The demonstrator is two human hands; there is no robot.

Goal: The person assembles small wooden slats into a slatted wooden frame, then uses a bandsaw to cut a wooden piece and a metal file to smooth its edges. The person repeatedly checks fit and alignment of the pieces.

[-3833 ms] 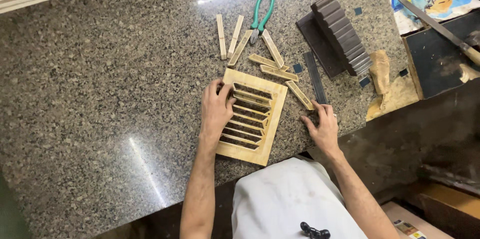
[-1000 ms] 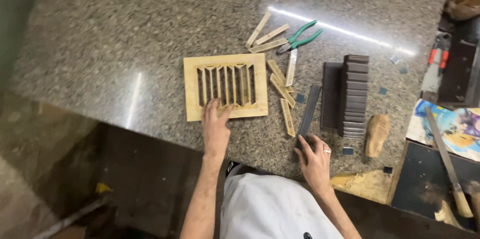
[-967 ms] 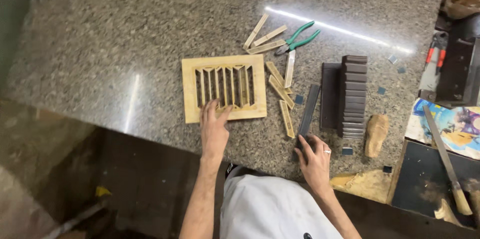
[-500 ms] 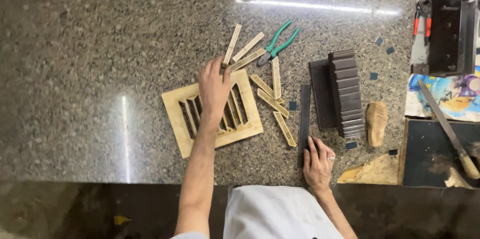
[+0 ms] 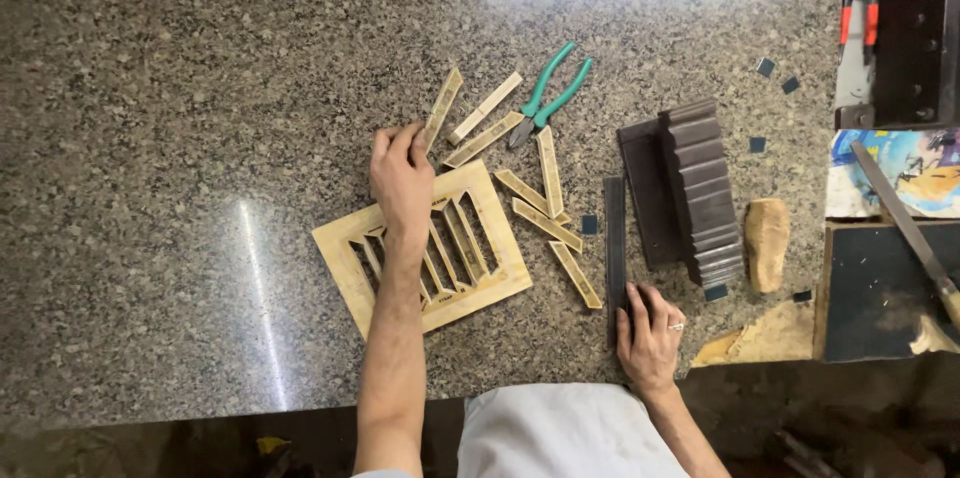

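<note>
A pale wooden slatted frame point(image 5: 492, 263) lies tilted on the speckled stone counter point(image 5: 180, 138). My left hand point(image 5: 402, 181) reaches over the frame's far edge, and its fingertips pinch the near end of a light wooden slat point(image 5: 443, 107). Several more loose slats point(image 5: 546, 223) lie to the right of the frame. My right hand point(image 5: 650, 333) rests near the counter's front edge with its fingers on the near end of a long dark strip point(image 5: 614, 238).
Green-handled pliers point(image 5: 548, 96) lie beyond the slats. A dark block with stacked dark slats point(image 5: 700, 193) stands to the right, beside a tan wood lump point(image 5: 766, 243). Small dark squares point(image 5: 775, 78) dot the counter. Tools and a colourful sheet point(image 5: 895, 163) crowd the far right.
My left hand has moved from the frame's near edge, across it, to the loose slat beyond. The frame now lies tilted. My right hand has stayed on the dark strip.
</note>
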